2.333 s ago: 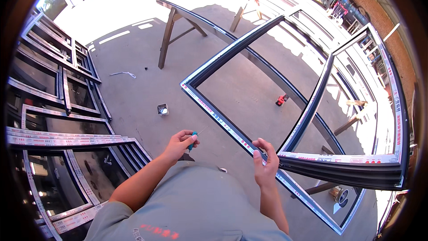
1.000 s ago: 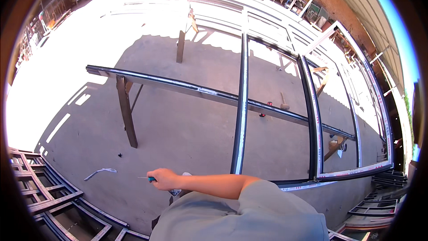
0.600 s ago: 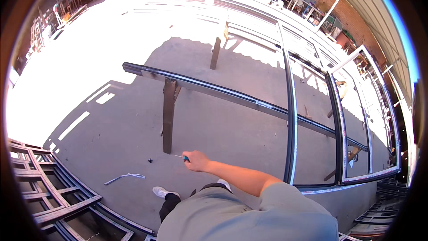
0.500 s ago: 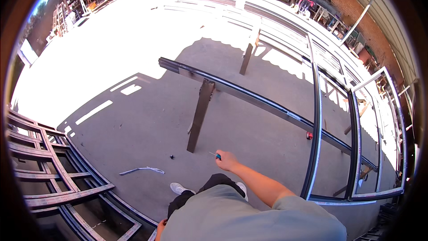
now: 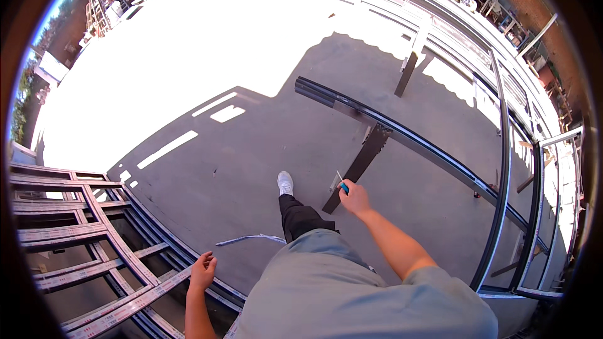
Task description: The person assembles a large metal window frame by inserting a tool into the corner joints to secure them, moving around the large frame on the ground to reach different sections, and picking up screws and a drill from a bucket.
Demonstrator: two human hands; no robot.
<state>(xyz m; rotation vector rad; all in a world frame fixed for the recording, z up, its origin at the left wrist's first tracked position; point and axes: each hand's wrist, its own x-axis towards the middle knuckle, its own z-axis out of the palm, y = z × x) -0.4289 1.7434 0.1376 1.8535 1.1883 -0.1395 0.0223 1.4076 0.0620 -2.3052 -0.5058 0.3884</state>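
- Teal-handled screwdriver [image 5: 345,188], as its thin shaft suggests, sits in the right hand [image 5: 356,199]; the fingers are closed round the handle and the shaft points ahead, slightly left.
- Left hand [image 5: 202,270]: fingers loosely bent, nothing visible in it, out at the person's side by the stacked window frames [image 5: 125,305]; whether it touches them I cannot tell.
- The step in hand looks like holding the tool at the ready, between uses, as its tip seems to be working on nothing. The next move, I judge, calls for a firm grip and the bare shaft kept away from the body and the film-covered frames.
- Just ahead of the right hand slants a dark trestle leg [image 5: 361,163]; shaft and leg lie close in view, the gap between them hard to judge.
- Above that leg, a long dark beam [image 5: 408,135] runs off to the hand's right, its cut end ahead and left: an edge to mind.
- Ahead and between the hands are a white shoe [image 5: 285,183] and, nearer the left hand, a pale plastic strip [image 5: 242,238], a slip risk perhaps.
- Well right of the right hand, a dark window frame [image 5: 505,150] crosses the beam, limiting sideways room.
- Shaded concrete floor [image 5: 239,182] spreads ahead of the left hand, offering the widest way forward.
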